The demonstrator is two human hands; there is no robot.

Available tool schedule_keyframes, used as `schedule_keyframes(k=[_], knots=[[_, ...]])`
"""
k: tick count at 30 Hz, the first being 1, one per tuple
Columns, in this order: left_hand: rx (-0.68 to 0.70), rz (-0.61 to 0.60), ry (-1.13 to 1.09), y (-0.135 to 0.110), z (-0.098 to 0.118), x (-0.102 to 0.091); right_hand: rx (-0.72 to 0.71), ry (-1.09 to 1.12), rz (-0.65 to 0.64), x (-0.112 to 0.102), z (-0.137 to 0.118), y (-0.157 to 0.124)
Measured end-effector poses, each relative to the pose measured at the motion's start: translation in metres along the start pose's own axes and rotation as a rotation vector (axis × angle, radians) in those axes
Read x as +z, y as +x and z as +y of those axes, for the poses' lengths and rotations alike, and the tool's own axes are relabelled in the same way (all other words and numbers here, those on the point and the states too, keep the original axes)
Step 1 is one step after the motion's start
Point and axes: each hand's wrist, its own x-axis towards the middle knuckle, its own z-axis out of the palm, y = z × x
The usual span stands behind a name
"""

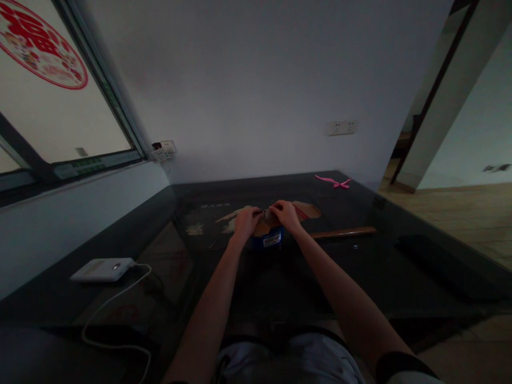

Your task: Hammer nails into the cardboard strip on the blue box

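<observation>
Your left hand (248,217) and right hand (285,212), fingers close together, pinch small piece (265,214) between them; its long axis unclear. Blue barcode-labelled box (259,243) sits just below, toward you, hands about equally near.

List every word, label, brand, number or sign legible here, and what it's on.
Probably "福": round red window sticker, partly out of frame.
Blue box, white label: print too small to read.
Tabletop, pale marks: too faint to read.
White power bank: faint markings, unreadable.
</observation>
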Motion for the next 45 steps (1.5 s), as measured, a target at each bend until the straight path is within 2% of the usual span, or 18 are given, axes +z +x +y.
schedule_keyframes(k=[3, 6, 9, 11, 14, 17, 20, 23, 28, 34, 39, 45], knots=[[-0.022, 0.042, -0.159, 0.002, -0.003, 0.001, 0.016, -0.020, -0.004, 0.000, 0.000, 0.001], [-0.103, 0.107, -0.360, 0.006, -0.009, 0.000, 0.025, -0.030, -0.006, -0.001, -0.001, 0.001], [-0.153, 0.173, -0.436, 0.005, -0.021, -0.008, 0.026, -0.027, -0.010, -0.002, -0.001, 0.000], [-0.144, 0.171, -0.388, -0.002, -0.037, -0.018, 0.027, -0.019, -0.010, -0.002, -0.001, 0.000], [-0.148, 0.125, -0.207, -0.020, -0.074, -0.040, 0.028, -0.001, -0.008, -0.001, -0.001, -0.001], [-0.224, 0.071, 0.014, -0.040, -0.115, -0.062, 0.029, 0.015, -0.001, 0.000, -0.001, -0.001], [-0.299, -0.028, 0.128, -0.056, -0.140, -0.073, 0.029, 0.032, 0.003, 0.000, -0.001, -0.001], [-0.323, -0.131, 0.138, -0.064, -0.144, -0.073, 0.028, 0.060, -0.006, -0.001, 0.001, -0.001], [-0.264, -0.278, 0.092, -0.068, -0.141, -0.062, 0.034, 0.132, -0.025, -0.001, 0.006, 0.000], [-0.294, -0.338, 0.162, -0.071, -0.149, -0.052, 0.036, 0.223, -0.048, 0.000, 0.008, 0.002], [-0.290, -0.331, 0.183, -0.071, -0.151, -0.045, 0.040, 0.276, -0.055, -0.002, 0.007, 0.001], [-0.319, -0.331, 0.170, -0.073, -0.148, -0.047, 0.030, 0.325, -0.029, -0.009, -0.008, -0.001]])
